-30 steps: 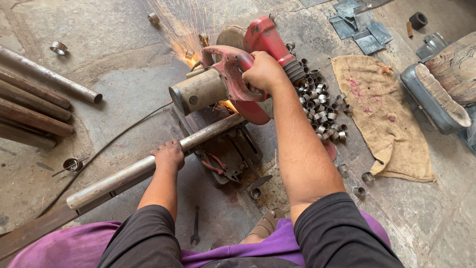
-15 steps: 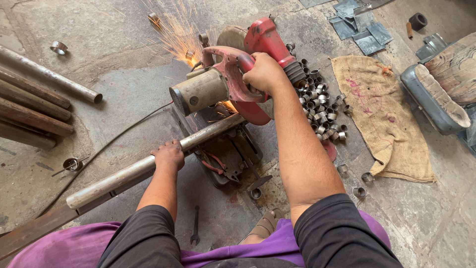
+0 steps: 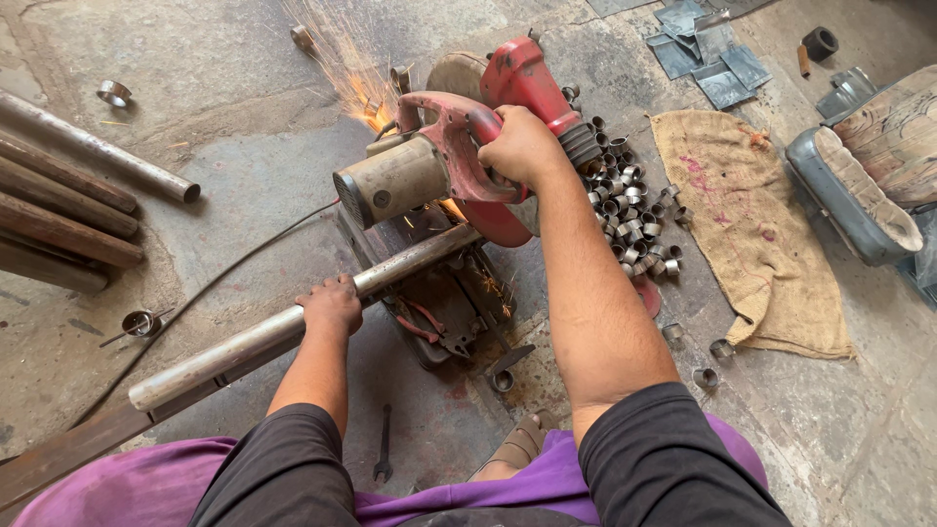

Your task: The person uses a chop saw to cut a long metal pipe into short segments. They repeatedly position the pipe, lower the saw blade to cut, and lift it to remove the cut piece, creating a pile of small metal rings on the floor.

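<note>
Head view: left hand point(image 3: 332, 304) clasps the steel pipe point(image 3: 293, 327), its long axis running up-right toward the chop saw point(image 3: 459, 161) whose handle the right hand point(image 3: 522, 146) grips.

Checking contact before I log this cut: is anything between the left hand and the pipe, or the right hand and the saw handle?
No. The left hand rests directly on the pipe, and the right hand grips the saw handle bare.

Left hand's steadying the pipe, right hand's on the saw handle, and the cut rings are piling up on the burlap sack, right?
Not quite. In the head view the cut rings lie on the bare floor beside the burlap sack, not on it. Left hand does grip the pipe; right hand holds the saw handle.
</note>
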